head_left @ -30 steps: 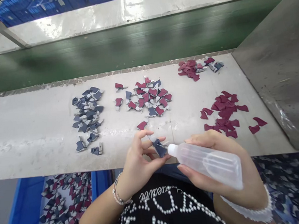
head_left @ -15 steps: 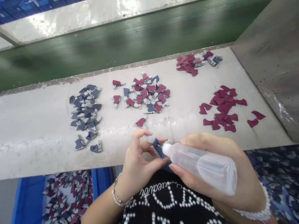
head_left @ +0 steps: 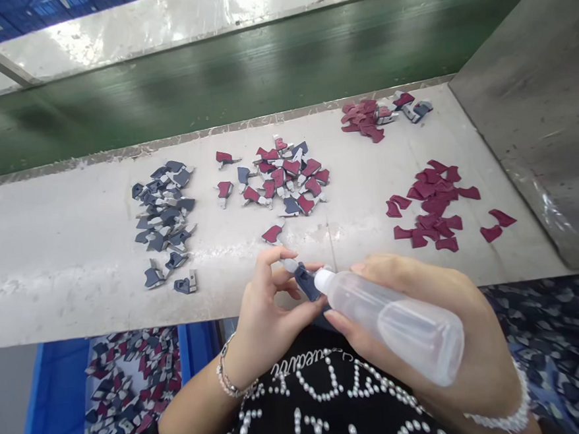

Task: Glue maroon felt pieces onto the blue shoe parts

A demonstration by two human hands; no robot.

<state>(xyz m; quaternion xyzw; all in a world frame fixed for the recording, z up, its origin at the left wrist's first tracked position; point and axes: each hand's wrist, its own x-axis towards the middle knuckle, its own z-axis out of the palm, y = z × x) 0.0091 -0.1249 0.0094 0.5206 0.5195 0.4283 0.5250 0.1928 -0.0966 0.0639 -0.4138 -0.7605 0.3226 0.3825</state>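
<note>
Navy cut piece [head_left: 305,283], small and dark, is pinched between the thumb and fingertips of the left hand [head_left: 264,314], just above the near edge of the counter [head_left: 76,285]; that grip is closed on it. The right hand [head_left: 423,280] wraps a clear squeeze bottle [head_left: 406,324], grip closed around it, with the white nozzle against the piece. Below left sits a blue bin [head_left: 55,405] of mixed pieces. On the counter beyond lie a single maroon piece [head_left: 273,233], a navy pile [head_left: 164,212], a mixed pile [head_left: 287,177] and a maroon pile [head_left: 430,207]. Farthest runs a green conveyor belt [head_left: 259,73].
</note>
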